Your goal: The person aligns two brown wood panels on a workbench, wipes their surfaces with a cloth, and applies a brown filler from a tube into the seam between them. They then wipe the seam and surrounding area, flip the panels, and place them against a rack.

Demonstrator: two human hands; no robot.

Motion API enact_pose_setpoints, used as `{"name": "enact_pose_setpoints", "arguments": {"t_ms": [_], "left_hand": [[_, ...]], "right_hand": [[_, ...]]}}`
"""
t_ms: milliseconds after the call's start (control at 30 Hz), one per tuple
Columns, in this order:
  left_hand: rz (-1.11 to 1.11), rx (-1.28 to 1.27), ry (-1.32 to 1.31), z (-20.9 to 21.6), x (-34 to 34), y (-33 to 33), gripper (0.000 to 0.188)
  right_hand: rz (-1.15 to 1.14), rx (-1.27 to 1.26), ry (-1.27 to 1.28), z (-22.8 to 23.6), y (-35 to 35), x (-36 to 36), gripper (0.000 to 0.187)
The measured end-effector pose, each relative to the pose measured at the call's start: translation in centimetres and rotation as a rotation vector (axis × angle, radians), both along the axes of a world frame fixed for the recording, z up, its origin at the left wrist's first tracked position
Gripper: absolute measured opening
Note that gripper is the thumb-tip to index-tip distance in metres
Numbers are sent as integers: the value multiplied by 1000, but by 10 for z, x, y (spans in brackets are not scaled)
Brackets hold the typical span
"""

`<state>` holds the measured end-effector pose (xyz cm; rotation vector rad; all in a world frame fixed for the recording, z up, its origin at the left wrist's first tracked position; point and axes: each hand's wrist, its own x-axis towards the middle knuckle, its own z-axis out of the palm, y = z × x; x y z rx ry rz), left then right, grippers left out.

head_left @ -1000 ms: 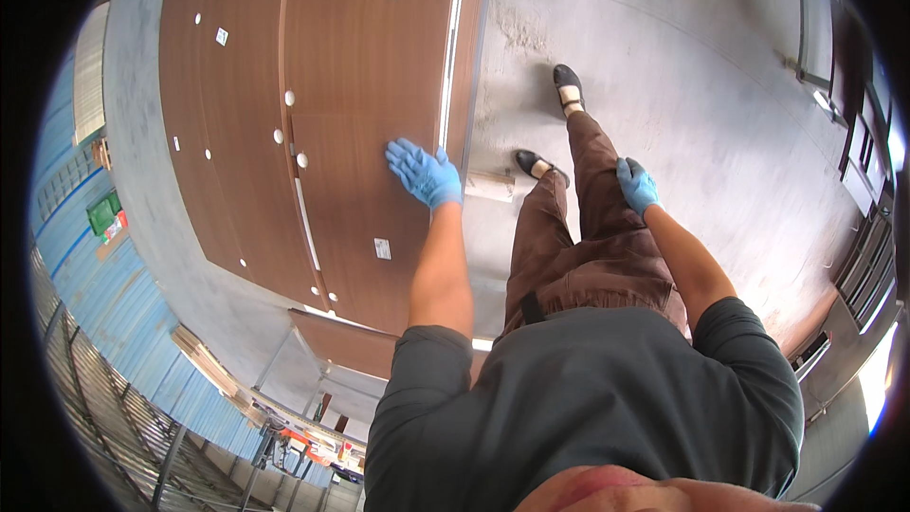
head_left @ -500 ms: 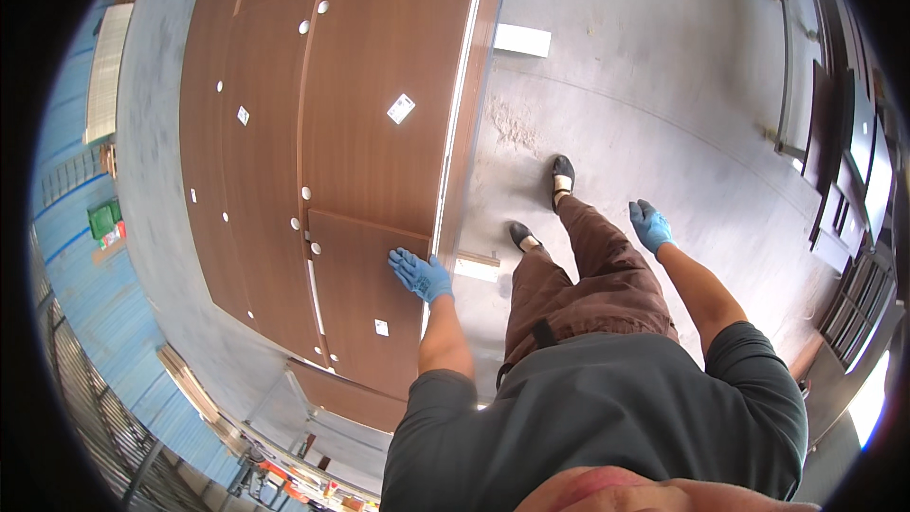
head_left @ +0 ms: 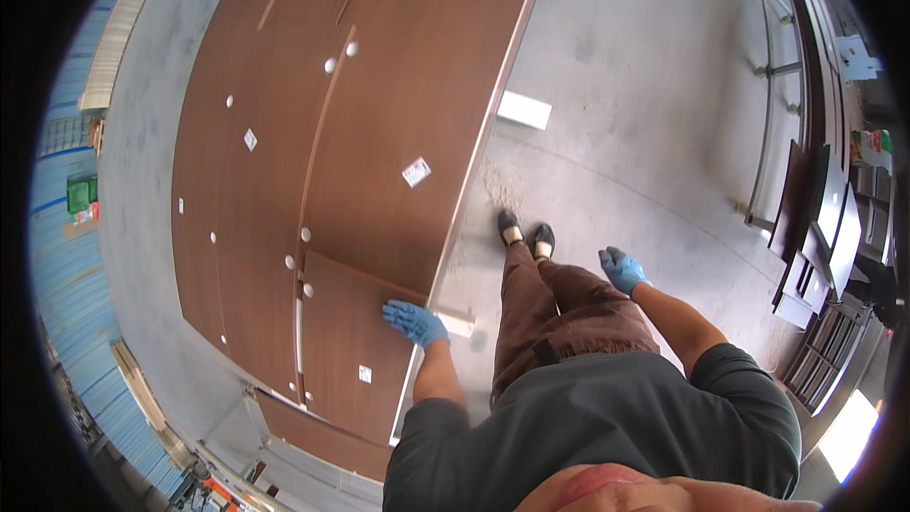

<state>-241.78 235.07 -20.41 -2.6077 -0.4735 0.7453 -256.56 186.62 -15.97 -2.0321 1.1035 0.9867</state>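
My left hand (head_left: pixel 415 322), in a blue glove, lies flat on a brown wood-look panel (head_left: pixel 346 353) close to its right edge. That panel carries a small white label (head_left: pixel 365 374) and a white round disc near its left side. Ahead of it lies a larger brown panel (head_left: pixel 408 85) with another white label (head_left: pixel 415 172). My right hand (head_left: pixel 624 271), gloved in blue too, hangs over the floor beside my leg and touches nothing. Its fingers are partly curled, with nothing visible in them.
Further brown panels (head_left: pixel 223 256) with white discs stretch to the left. White blocks (head_left: pixel 524 110) stick out from under the panels' right edge. At the far right stand a metal rack (head_left: pixel 766 85) and dark panels (head_left: pixel 825 218). Long boards (head_left: pixel 118 38) lie at the left wall.
My view has turned and shifted, so the panels appear tilted. My feet have come side by side. The left hand stays on the panel; the right hand's fingers have curled somewhat more.
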Motion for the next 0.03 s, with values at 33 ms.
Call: {"name": "enact_pose_setpoints", "arguments": {"t_ms": [33], "left_hand": [[64, -24, 36, 1, 2, -4, 127]], "right_hand": [[24, 5, -20, 4, -1, 12, 77]]}}
